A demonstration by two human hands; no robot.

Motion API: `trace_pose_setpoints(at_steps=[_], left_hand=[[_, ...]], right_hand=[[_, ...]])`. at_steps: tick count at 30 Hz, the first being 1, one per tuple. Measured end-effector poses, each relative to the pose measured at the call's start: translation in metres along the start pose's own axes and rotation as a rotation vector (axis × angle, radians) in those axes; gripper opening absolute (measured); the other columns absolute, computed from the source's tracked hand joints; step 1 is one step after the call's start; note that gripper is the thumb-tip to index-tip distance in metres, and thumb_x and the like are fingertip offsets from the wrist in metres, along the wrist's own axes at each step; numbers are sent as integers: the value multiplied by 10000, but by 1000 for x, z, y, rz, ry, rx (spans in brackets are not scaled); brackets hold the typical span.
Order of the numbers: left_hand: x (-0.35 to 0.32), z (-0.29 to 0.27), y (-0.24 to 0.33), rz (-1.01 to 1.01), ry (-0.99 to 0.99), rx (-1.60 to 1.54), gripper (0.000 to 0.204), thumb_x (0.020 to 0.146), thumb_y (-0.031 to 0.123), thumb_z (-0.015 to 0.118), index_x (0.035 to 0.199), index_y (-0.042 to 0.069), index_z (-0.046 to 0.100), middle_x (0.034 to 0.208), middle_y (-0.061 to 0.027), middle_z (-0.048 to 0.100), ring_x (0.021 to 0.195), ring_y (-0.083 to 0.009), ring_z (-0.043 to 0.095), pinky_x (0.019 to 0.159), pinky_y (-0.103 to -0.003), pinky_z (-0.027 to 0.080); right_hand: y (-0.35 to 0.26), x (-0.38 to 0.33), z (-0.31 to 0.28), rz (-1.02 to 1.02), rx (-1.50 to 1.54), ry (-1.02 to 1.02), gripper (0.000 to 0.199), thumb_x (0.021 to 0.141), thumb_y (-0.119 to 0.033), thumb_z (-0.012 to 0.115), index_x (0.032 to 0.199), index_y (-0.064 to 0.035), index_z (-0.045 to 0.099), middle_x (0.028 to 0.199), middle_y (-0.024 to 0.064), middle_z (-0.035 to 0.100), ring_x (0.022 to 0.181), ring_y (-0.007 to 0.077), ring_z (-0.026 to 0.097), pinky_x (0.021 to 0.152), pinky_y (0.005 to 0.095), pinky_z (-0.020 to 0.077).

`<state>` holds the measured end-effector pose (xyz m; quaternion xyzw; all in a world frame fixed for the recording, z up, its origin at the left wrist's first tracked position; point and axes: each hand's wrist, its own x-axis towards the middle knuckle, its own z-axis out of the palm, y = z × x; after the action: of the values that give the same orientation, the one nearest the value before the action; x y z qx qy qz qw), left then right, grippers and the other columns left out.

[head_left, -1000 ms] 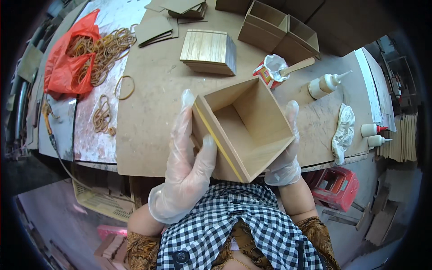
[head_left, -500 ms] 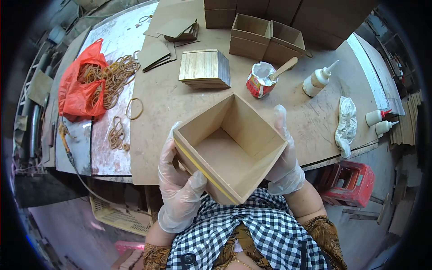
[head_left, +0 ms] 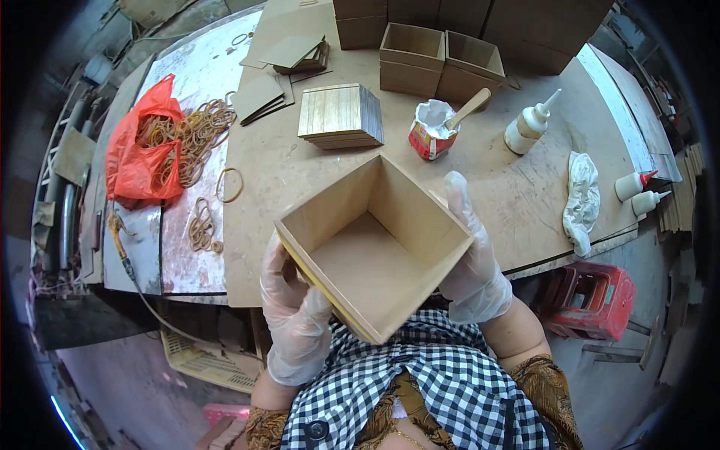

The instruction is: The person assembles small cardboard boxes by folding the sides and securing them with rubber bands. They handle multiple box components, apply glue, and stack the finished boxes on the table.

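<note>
Between my two hands is an open-topped square wooden box [head_left: 367, 255], tilted so that its bare inside faces me. A yellow band [head_left: 319, 283] runs along its left outer side. My left hand [head_left: 294, 322], in a clear plastic glove, grips that left side, thumb near the band. At the right side my right hand [head_left: 476, 262], gloved alike, supports the box, its fingers pointing up along the wall and partly hidden behind it. Beyond the box stand a stack of square wooden pieces [head_left: 341, 116] and a red-and-white tub [head_left: 433, 135] of white paste with a wooden stick.
Rubber bands [head_left: 199, 142] spill from a red plastic bag [head_left: 142, 150] at left. Two open boxes [head_left: 412, 60] stand at the back. A glue bottle [head_left: 526, 127], a crumpled white cloth [head_left: 581, 202] and two smaller bottles lie right. A red stool [head_left: 589, 300] stands below the table's right edge.
The box has shifted slightly left and turned in my hands, so less of the yellow-banded side shows. My hands have moved with it, and the whole view has shifted a little.
</note>
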<state>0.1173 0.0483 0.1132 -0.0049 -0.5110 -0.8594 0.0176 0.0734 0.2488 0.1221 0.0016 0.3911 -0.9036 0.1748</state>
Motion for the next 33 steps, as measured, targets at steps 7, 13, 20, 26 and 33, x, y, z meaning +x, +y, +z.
trace_pose_setpoints(at_steps=[7, 13, 20, 26, 33], left_hand=[[13, -25, 4, 938, -329, 1130, 568, 793, 142, 798, 1296, 137, 535, 1309, -133, 500, 1200, -269, 503, 943, -370, 505], [16, -34, -8, 1331, -435, 1504, 428, 817, 86, 729, 1179, 260, 580, 1194, -16, 495, 1061, -173, 467, 770, -275, 533], [33, -39, -15, 1207, -528, 1335, 402, 746, 91, 736, 1101, 214, 593, 1122, -57, 481, 884, -197, 523, 722, -323, 541], [37, -53, -44, 1087, -510, 1342, 336, 723, 107, 714, 1042, 147, 614, 1118, -98, 469, 893, -269, 569, 758, -378, 541], [27, -72, -41, 723, -555, 979, 436, 738, 7, 738, 1161, 44, 640, 1267, -165, 545, 1057, -335, 612, 945, -383, 523]], right_hand=[[-5, 15, -38, -145, -267, -181, 527, 966, -309, 593, 1349, 48, 529, 1348, 119, 586, 1223, 205, 569, 1057, 358, 434], [-15, 28, -24, 102, -104, -126, 457, 918, -199, 654, 1288, 62, 587, 1395, 145, 555, 1248, 229, 559, 1084, 349, 412], [-24, 36, -14, -142, -477, -148, 478, 850, -150, 691, 1282, 40, 615, 1387, 167, 562, 1292, 235, 519, 1123, 364, 351], [-33, 32, 9, -301, -994, -111, 437, 848, -111, 718, 1267, -13, 647, 1338, 167, 598, 1286, 240, 519, 1102, 357, 372], [-16, 33, -9, -401, -1268, -78, 415, 866, -112, 711, 1276, -70, 656, 1328, 146, 612, 1280, 255, 529, 1083, 373, 397]])
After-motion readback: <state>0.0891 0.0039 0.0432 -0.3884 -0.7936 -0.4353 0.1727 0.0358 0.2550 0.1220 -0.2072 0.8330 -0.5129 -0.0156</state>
